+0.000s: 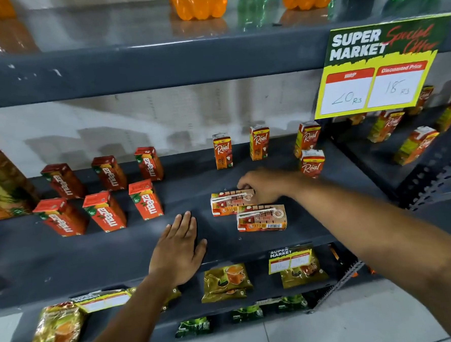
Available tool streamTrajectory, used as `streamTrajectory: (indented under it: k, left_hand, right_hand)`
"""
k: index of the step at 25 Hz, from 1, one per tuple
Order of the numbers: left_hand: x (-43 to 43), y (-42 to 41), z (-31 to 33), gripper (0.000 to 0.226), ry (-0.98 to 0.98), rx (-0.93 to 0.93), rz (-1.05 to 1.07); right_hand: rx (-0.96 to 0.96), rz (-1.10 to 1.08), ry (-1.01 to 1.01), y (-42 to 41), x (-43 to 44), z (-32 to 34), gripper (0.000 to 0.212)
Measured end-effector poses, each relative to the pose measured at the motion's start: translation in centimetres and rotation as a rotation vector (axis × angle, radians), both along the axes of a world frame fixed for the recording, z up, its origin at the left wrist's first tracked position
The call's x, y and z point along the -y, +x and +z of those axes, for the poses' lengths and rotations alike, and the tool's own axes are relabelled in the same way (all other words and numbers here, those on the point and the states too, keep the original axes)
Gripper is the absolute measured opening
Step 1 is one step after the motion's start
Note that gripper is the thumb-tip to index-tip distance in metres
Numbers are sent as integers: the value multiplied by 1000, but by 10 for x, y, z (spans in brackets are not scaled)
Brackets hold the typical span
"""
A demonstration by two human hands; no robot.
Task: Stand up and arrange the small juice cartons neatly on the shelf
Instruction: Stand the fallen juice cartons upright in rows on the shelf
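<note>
Two small Real juice cartons lie flat on the dark grey shelf (92, 255). My right hand (263, 185) grips the right end of the farther lying carton (229, 202). The nearer lying carton (261, 219) rests just in front of it, untouched. My left hand (179, 249) lies flat on the shelf with fingers spread, left of both, holding nothing. Behind stand several upright Real cartons: one (222, 151), another (259, 143), a third (307, 138), and one closer (312, 164). Several red Maaza cartons (145, 199) stand upright in two rows on the left.
A yellow price sign (376, 66) hangs from the upper shelf at right. A tall juice box (0, 182) stands at far left. More cartons (415, 144) sit on the adjoining right shelf. Orange and green bottles (198, 2) stand above; pouches (226, 281) lie below.
</note>
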State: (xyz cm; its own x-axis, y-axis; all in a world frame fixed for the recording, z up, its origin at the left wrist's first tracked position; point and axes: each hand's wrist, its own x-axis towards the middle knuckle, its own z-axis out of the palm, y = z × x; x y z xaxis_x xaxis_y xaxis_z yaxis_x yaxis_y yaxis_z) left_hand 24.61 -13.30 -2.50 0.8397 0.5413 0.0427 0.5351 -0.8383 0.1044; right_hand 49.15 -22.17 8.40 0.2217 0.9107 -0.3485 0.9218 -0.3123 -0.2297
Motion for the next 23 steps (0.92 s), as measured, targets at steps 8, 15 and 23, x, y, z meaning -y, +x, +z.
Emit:
streamTrajectory:
  k: [8,15,23]
  left_hand:
    - [1,0,1,79,7,18,-32]
    - [3,-6,-1,77,-11,53,-10]
    - [1,-3,1,76,-13,60,-11]
  right_hand:
    - [-56,-43,-111,6,-15,-1,53]
    - [11,-12,-12,-30,-42,-2,59]
    - [-164,-577,572,-25,-30,-26,50]
